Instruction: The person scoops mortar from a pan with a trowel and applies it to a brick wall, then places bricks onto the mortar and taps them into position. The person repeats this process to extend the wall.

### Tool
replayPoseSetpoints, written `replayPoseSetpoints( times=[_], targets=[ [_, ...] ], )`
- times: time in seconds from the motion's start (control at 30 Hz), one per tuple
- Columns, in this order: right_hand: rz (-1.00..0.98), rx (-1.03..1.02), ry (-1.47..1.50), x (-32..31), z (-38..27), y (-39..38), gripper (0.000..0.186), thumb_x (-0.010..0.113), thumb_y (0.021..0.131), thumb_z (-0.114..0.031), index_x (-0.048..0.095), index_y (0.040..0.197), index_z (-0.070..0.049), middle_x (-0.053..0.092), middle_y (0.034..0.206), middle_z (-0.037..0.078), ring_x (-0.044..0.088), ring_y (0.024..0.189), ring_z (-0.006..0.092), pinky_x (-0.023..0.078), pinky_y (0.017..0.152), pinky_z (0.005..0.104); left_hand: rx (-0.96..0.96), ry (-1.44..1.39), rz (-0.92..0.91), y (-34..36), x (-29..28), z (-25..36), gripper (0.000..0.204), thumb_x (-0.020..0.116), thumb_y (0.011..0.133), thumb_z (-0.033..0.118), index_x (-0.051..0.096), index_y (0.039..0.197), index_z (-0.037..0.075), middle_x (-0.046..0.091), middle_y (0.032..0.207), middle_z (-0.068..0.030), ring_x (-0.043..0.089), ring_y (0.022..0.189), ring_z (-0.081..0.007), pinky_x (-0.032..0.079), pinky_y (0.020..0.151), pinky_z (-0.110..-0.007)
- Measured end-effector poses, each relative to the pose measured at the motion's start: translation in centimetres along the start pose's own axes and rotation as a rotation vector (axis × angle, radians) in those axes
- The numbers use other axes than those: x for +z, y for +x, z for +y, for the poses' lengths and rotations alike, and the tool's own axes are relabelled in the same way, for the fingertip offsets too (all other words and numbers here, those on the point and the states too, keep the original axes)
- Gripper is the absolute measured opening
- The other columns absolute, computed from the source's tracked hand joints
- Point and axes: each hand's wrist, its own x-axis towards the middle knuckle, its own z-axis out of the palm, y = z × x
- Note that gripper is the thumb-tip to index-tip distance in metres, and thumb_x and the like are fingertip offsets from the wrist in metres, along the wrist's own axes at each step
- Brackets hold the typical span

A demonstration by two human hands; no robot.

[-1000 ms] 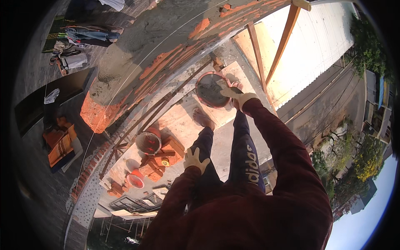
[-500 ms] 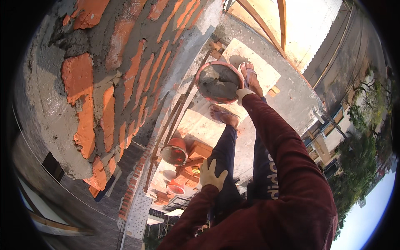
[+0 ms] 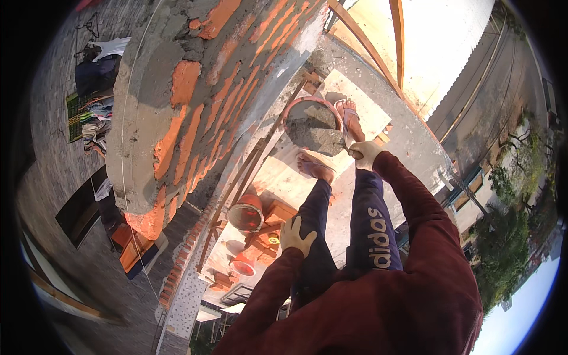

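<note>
My right hand (image 3: 368, 155), in a pale glove, is closed around the handle of what looks like a trowel (image 3: 354, 154). Its blade reaches over the near right side of a round red bucket (image 3: 307, 99) and is hard to tell from the grey mortar (image 3: 306, 125) inside. The bucket stands between and just ahead of my sandalled feet. My left hand (image 3: 297, 235), also gloved, is open with its fingers spread beside my left knee, holding nothing.
A brick wall (image 3: 183, 139) smeared with mortar rises at left, a string (image 3: 125, 165) along its edge. Red buckets (image 3: 245, 214) and loose bricks (image 3: 281, 213) lie behind my left foot. Wooden bars (image 3: 245, 160) edge the platform (image 3: 284, 171); clothes (image 3: 97, 77) hang beyond the wall.
My right hand has drawn back from the bucket's rim toward me, and the tool's handle now shows. The mortar's surface looks different. The view has shifted, bringing the clothes into sight.
</note>
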Motion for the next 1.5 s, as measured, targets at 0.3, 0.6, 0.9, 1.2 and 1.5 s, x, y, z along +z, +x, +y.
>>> replayPoseSetpoints(
  times=[0.3,0.6,0.9,1.2,1.5],
  targets=[
    [0.214,-0.134,0.271,-13.6,-28.0,-24.1,0.039,0.073,0.080,-0.017,0.066,0.115,-0.002,0.062,0.072,0.009,0.065,0.064,0.0216,0.051,0.061,0.0375,0.055,-0.165,0.057,-4.2,-7.7,0.6,0.071,0.067,0.088,0.047,0.057,0.141,0.000,0.060,0.135,-0.0268,0.056,0.127,-0.0420,0.046,0.108,-0.047],
    [-0.050,-0.340,1.324,-22.0,-40.7,-16.9,0.029,0.069,0.095,-0.020,0.059,0.117,-0.002,0.056,0.075,0.001,0.051,0.053,0.0143,0.043,0.048,0.0293,-0.081,-0.636,0.303,-4.8,-10.2,-3.3,0.056,0.068,0.092,0.039,0.060,0.133,0.001,0.068,0.118,-0.0221,0.066,0.109,-0.0307,0.051,0.095,-0.040],
    [0.111,-0.263,0.918,-29.3,-39.7,-20.3,0.030,0.059,0.103,-0.031,0.062,0.117,-0.004,0.060,0.078,0.005,0.054,0.051,0.0157,0.044,0.043,0.0313,-0.113,-0.448,0.289,-7.3,-4.0,-4.3,0.039,0.064,0.095,0.040,0.063,0.110,0.004,0.070,0.109,-0.0168,0.068,0.105,-0.0309,0.050,0.089,-0.043],
    [0.203,-0.048,0.697,-32.9,-39.2,-17.4,0.035,0.056,0.104,-0.037,0.059,0.111,-0.003,0.061,0.080,0.009,0.058,0.057,0.0205,0.047,0.048,0.0374,-0.125,-0.768,0.226,-6.0,-2.8,0.8,0.060,0.061,0.096,0.046,0.060,0.134,-0.001,0.063,0.136,-0.0231,0.059,0.129,-0.0329,0.046,0.107,-0.040],
    [-0.081,-0.008,0.791,-32.9,-42.3,-15.7,0.038,0.049,0.109,-0.040,0.058,0.104,-0.003,0.060,0.076,0.004,0.056,0.051,0.0116,0.045,0.039,0.0288,-0.173,-0.970,0.351,-8.5,-6.0,2.7,0.070,0.063,0.094,0.046,0.058,0.140,-0.006,0.060,0.143,-0.0255,0.056,0.136,-0.0322,0.043,0.113,-0.038]
  ],
)
